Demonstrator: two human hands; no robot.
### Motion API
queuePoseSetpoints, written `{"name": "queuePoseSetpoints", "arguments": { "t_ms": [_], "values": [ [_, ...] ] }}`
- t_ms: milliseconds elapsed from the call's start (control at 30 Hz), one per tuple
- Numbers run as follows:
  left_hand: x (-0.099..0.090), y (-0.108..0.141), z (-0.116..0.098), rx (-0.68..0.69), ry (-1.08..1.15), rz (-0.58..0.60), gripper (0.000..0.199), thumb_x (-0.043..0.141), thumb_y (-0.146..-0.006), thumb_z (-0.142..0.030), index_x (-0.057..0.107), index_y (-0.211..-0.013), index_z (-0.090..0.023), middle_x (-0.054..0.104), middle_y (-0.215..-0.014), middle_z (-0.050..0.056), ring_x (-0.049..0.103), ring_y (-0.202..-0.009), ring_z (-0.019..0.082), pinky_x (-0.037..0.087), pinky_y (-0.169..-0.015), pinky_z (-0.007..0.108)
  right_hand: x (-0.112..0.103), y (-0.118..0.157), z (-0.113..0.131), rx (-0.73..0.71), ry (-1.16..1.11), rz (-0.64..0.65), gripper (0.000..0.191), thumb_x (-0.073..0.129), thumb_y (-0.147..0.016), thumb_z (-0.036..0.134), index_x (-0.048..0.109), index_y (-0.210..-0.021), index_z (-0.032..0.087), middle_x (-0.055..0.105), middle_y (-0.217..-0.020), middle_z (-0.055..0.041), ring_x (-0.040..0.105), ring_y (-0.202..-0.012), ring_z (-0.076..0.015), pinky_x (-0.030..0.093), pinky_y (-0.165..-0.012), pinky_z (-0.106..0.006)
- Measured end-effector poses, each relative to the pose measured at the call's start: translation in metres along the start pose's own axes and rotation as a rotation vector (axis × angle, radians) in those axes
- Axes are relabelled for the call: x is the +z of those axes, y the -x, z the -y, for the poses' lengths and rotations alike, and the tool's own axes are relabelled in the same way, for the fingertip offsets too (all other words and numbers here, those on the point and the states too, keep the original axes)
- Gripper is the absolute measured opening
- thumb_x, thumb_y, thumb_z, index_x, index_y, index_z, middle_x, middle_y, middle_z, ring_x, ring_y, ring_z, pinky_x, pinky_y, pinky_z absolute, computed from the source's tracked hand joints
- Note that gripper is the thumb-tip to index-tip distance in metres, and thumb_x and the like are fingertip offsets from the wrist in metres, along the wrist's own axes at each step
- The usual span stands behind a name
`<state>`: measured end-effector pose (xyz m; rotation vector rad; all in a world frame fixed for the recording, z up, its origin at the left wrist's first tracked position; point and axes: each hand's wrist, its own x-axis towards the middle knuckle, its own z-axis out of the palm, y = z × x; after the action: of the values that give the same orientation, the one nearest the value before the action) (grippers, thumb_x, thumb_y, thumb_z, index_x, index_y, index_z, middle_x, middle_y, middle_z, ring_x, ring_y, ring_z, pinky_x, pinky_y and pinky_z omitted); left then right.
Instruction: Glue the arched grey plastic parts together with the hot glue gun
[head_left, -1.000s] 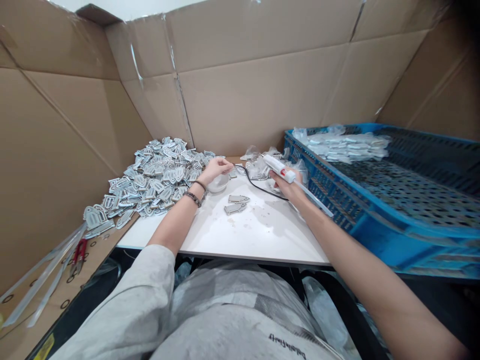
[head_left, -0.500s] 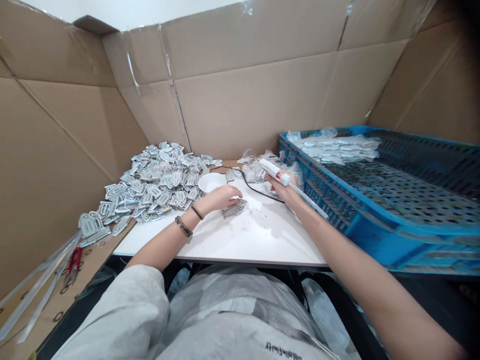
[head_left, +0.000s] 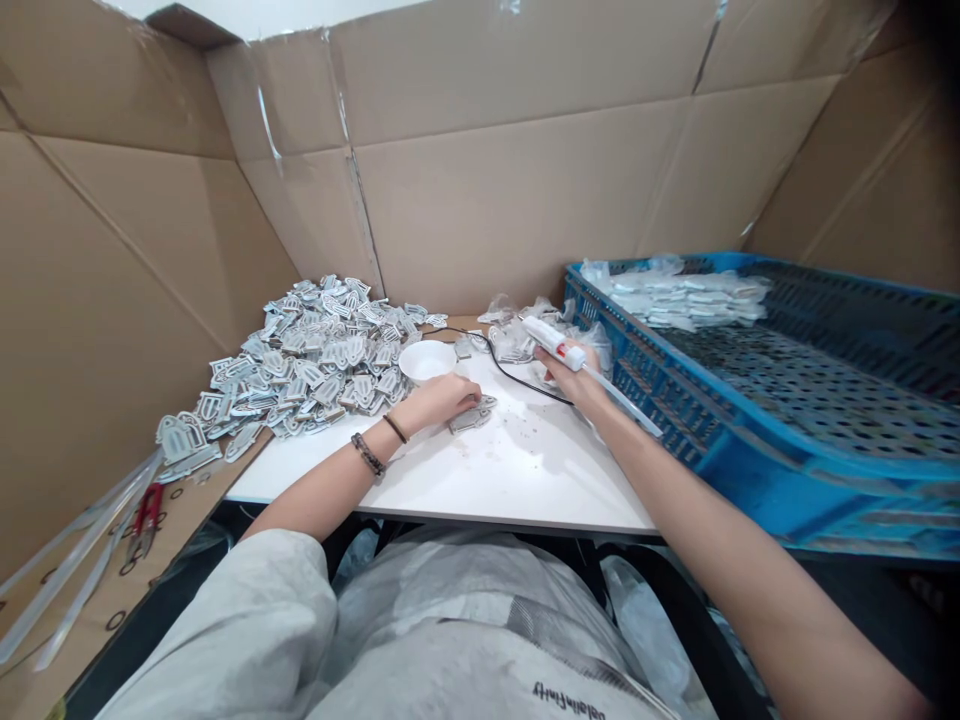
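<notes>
On the white table [head_left: 450, 490], my left hand [head_left: 444, 398] is closed at the fingertips just above a small grey-and-white flat piece [head_left: 471, 414]; anything between the fingers is too small to make out. A white bowl [head_left: 426, 361] stands just behind this hand. My right hand [head_left: 576, 376] is wrapped round a white glue gun [head_left: 556, 345] with a red mark, its nozzle pointing up and to the left. A black cord [head_left: 517, 381] curves across the table beside it.
A large pile of similar pieces [head_left: 322, 350] covers the left side. Red-handled snips [head_left: 147, 515] and clear strips [head_left: 82, 560] lie at the far left. A blue crate [head_left: 720, 440] holding white packets [head_left: 682, 298] stands right. Plastic bags [head_left: 510, 335] sit behind my right hand. Cardboard walls [head_left: 525, 190] surround the table.
My left hand's fingers have drawn closer together and moved slightly left over the piece. My right hand still holds the glue gun. The view has shifted slightly.
</notes>
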<state>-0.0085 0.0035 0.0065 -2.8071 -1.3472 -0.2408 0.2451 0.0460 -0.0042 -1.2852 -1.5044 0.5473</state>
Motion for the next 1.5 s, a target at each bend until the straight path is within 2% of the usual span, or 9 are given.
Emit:
{"name": "queuePoseSetpoints", "arguments": {
  "t_ms": [300, 700, 867, 967, 1067, 1200, 1267, 1333, 1500],
  "values": [
    [0.000, 0.003, -0.001, -0.036, -0.056, 0.006, 0.029, 0.052, -0.099, -0.031, 0.069, -0.119, -0.019, 0.069, -0.106, 0.010, 0.067, -0.094, 0.024, 0.047, -0.077, 0.027, 0.003, -0.004, -0.008, -0.023, -0.018, 0.005, 0.037, 0.067, -0.078, 0.057, 0.055, -0.075, 0.022, 0.059, -0.059, 0.0003, 0.062, -0.054, -0.0187, 0.043, -0.055, -0.028],
    [-0.002, 0.004, -0.004, -0.068, -0.038, 0.016, 0.022, 0.053, -0.098, -0.029, 0.069, -0.109, -0.019, 0.068, -0.104, 0.009, 0.066, -0.093, 0.022, 0.047, -0.077, 0.027, 0.003, -0.005, -0.011, -0.043, 0.005, 0.024, 0.039, 0.064, -0.078, 0.061, 0.056, -0.074, 0.023, 0.060, -0.056, 0.0001, 0.062, -0.054, -0.0200, 0.044, -0.057, -0.029],
    [0.003, 0.004, 0.001, -0.050, 0.024, -0.022, 0.017, 0.054, -0.097, -0.026, 0.065, -0.105, -0.018, 0.065, -0.103, 0.009, 0.063, -0.092, 0.022, 0.047, -0.078, 0.029, 0.005, -0.005, -0.011, -0.024, -0.021, 0.036, 0.040, 0.064, -0.076, 0.062, 0.054, -0.074, 0.023, 0.061, -0.063, -0.0005, 0.062, -0.054, -0.0185, 0.043, -0.054, -0.028],
    [0.007, 0.002, 0.004, -0.061, 0.142, -0.086, 0.021, 0.062, -0.091, -0.025, 0.061, -0.110, -0.016, 0.064, -0.106, 0.010, 0.062, -0.093, 0.022, 0.048, -0.081, 0.030, 0.004, -0.003, -0.009, -0.020, -0.014, 0.035, 0.041, 0.063, -0.075, 0.062, 0.054, -0.076, 0.023, 0.060, -0.061, -0.0003, 0.061, -0.055, -0.0187, 0.042, -0.054, -0.028],
    [0.009, -0.001, 0.006, -0.076, 0.303, -0.159, 0.032, 0.068, -0.085, -0.022, 0.060, -0.116, -0.015, 0.066, -0.096, 0.006, 0.061, -0.083, 0.019, 0.047, -0.078, 0.029, 0.004, -0.002, -0.008, -0.007, -0.007, 0.036, 0.042, 0.063, -0.075, 0.064, 0.053, -0.076, 0.023, 0.059, -0.060, -0.0001, 0.061, -0.056, -0.0195, 0.042, -0.053, -0.029],
    [0.014, -0.007, 0.007, -0.101, 0.476, -0.303, 0.016, 0.070, -0.083, -0.023, 0.069, -0.097, -0.016, 0.065, -0.084, 0.003, 0.060, -0.077, 0.017, 0.049, -0.076, 0.028, 0.005, -0.003, -0.008, -0.015, -0.036, 0.037, 0.044, 0.064, -0.074, 0.065, 0.053, -0.075, 0.023, 0.059, -0.061, -0.0004, 0.060, -0.055, -0.0194, 0.042, -0.054, -0.030],
    [0.016, -0.009, 0.008, -0.174, 0.626, -0.397, 0.012, 0.071, -0.081, -0.025, 0.068, -0.088, -0.015, 0.066, -0.084, 0.003, 0.061, -0.076, 0.016, 0.051, -0.074, 0.027, 0.005, -0.003, -0.008, -0.011, -0.055, 0.033, 0.044, 0.065, -0.073, 0.065, 0.052, -0.074, 0.023, 0.059, -0.062, -0.0005, 0.060, -0.054, -0.0192, 0.042, -0.054, -0.030],
    [0.019, -0.011, 0.009, -0.276, 0.827, -0.466, 0.017, 0.075, -0.078, -0.025, 0.064, -0.087, -0.014, 0.066, -0.085, 0.003, 0.063, -0.073, 0.014, 0.053, -0.071, 0.027, 0.005, -0.002, -0.007, -0.013, -0.055, 0.034, 0.044, 0.065, -0.074, 0.065, 0.053, -0.074, 0.023, 0.059, -0.062, -0.0004, 0.059, -0.054, -0.0191, 0.042, -0.054, -0.030],
    [0.020, -0.011, 0.007, -0.436, 1.281, -0.502, 0.033, 0.081, -0.073, -0.016, 0.056, -0.093, -0.013, 0.067, -0.082, 0.002, 0.068, -0.073, 0.014, 0.059, -0.078, 0.033, 0.004, 0.004, 0.000, -0.048, -0.019, 0.057, 0.043, 0.062, -0.076, 0.066, 0.055, -0.075, 0.023, 0.059, -0.059, -0.0002, 0.059, -0.055, -0.0187, 0.040, -0.054, -0.028]
  ]
}}
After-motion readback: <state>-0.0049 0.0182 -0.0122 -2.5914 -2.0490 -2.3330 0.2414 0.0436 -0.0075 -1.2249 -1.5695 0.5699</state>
